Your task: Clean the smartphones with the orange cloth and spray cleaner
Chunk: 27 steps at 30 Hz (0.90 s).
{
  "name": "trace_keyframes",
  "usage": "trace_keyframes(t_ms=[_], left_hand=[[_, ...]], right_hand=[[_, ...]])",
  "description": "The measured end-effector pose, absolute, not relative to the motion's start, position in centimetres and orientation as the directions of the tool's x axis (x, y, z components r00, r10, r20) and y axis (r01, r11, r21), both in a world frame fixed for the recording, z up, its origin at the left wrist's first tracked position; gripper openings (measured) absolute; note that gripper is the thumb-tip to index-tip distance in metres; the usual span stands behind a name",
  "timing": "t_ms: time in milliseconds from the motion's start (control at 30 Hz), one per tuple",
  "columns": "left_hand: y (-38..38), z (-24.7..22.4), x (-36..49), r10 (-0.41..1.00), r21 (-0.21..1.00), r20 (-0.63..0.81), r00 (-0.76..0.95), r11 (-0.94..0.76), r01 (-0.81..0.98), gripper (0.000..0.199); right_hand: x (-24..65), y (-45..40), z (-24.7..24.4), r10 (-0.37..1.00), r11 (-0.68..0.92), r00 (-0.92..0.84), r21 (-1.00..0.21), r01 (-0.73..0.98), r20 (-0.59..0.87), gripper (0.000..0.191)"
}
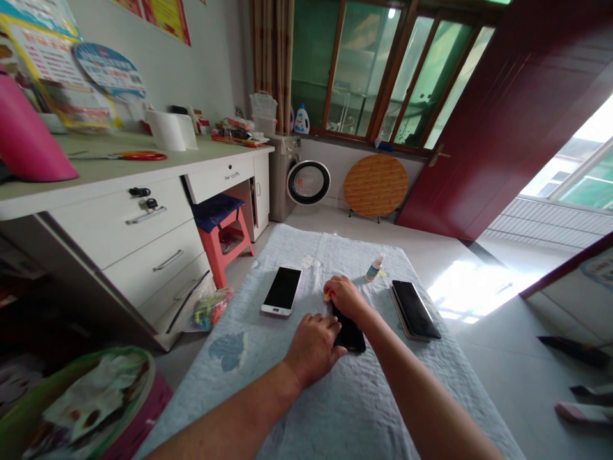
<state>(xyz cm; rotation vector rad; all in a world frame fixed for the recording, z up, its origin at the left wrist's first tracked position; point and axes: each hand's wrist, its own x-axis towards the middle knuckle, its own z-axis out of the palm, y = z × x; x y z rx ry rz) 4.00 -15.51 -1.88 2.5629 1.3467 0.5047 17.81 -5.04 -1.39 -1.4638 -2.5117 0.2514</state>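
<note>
A black smartphone (pixel 348 335) lies on the cloth-covered table between my hands, partly hidden by them. My left hand (pixel 313 345) grips its left side, with the fingers curled at the edge and the thumb by the lower end. My right hand (pixel 343 296) is closed over the phone's upper end. A small orange piece (pixel 328 297) shows under its fingers; I cannot tell what it is. To the left lies a white smartphone (pixel 283 289) with a dark screen. Beyond my right hand stands a small spray bottle (pixel 374 268). Another dark phone (pixel 414 309) rests at the right, on something pinkish.
The light blue cloth (pixel 230 396) covers the table. A waste bin (pixel 153 383) stands at the lower left. Along the left runs a white desk (pixel 119 223) with a red stool (pixel 223 249) beside it. Behind are a washing machine (pixel 282 185) and a round wooden tabletop (pixel 376 185).
</note>
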Motion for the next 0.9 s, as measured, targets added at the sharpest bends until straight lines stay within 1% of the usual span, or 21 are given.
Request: trace_keyframes(t_ms=[133,233,300,367,433,567,700,900], left_hand=[[-15.4,-2.0,3.9,0.82,0.334,0.217,0.53,-0.572,0.749,0.034],[-15.3,-2.2,3.9,0.807,0.326,0.232,0.542,-0.59,0.739,0.032],[-15.4,-2.3,4.0,0.8,0.312,0.241,0.549,-0.599,0.737,0.033],[-15.4,-2.2,4.1,0.795,0.294,0.24,0.557,-0.606,0.739,0.034],[-15.5,-2.0,4.1,0.794,0.283,0.223,0.566,-0.608,0.742,0.03],[-15.5,-1.7,4.1,0.795,0.288,0.196,0.574,-0.606,0.741,0.03],[-15.5,-1.7,3.9,0.788,0.298,0.207,0.58,-0.616,0.729,0.033],[-15.5,-1.5,3.9,0.798,0.308,0.201,0.568,-0.602,0.737,0.032]], right_hand=[[18.5,-7.3,-1.1,0.844,0.522,-0.526,-0.382,0.763,0.104,0.027],[18.8,-8.6,-0.8,0.817,0.545,-0.572,-0.425,0.723,0.074,0.025],[18.8,-9.0,-0.7,0.809,0.553,-0.582,-0.435,0.71,0.079,0.024],[18.7,-9.0,-0.7,0.816,0.555,-0.568,-0.421,0.718,0.107,0.025],[18.3,-8.4,-0.8,0.836,0.541,-0.53,-0.375,0.753,0.141,0.025],[17.8,-6.5,-1.4,0.88,0.473,-0.43,-0.296,0.83,0.203,0.023],[18.4,-5.0,-2.1,0.903,0.408,-0.337,-0.288,0.866,0.265,0.02],[21.9,-5.1,-3.1,0.932,0.301,-0.218,-0.288,0.909,0.289,0.013]])
